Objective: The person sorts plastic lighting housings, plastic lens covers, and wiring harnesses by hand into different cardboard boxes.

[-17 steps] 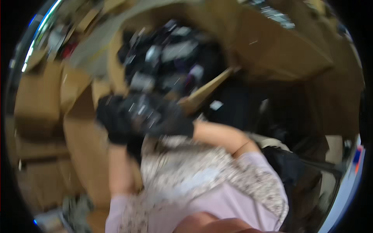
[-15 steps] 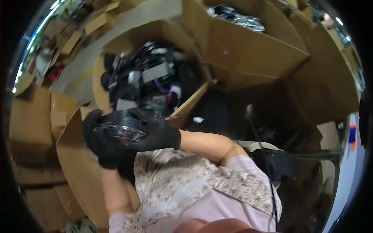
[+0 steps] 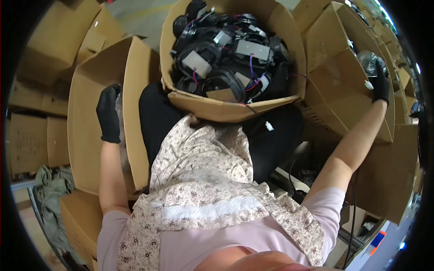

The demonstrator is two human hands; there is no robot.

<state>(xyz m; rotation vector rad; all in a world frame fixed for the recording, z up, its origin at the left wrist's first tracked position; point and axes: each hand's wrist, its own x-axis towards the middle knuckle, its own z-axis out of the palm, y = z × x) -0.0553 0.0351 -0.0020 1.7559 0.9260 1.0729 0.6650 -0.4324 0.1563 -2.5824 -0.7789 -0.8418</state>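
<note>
My left hand (image 3: 108, 115), in a black glove, is down inside the narrow carton (image 3: 86, 131) on the left. Its fingers are curled together against a clear plastic bag (image 3: 119, 108); the palm side is hidden. Far to the right, my gloved right hand (image 3: 382, 83) reaches over a carton wall and grips a shiny clear plastic bundle (image 3: 370, 62), its contents too blurred to name. Between my arms, at my knees, a large open carton (image 3: 217, 107) holds several round black parts with grey metal boxes (image 3: 253, 49) and red and blue wires.
Another tall carton (image 3: 334, 86) stands on the right below my right arm. Stacked cartons (image 3: 49, 49) line the left side. A green-grey cloth (image 3: 54, 185) hangs at the lower left. A dark cable (image 3: 354, 226) runs down beside my right arm.
My hands were together in front of me around a round black part with a clear face. That part has left them, and the hands have spread apart into the left and right cartons.
</note>
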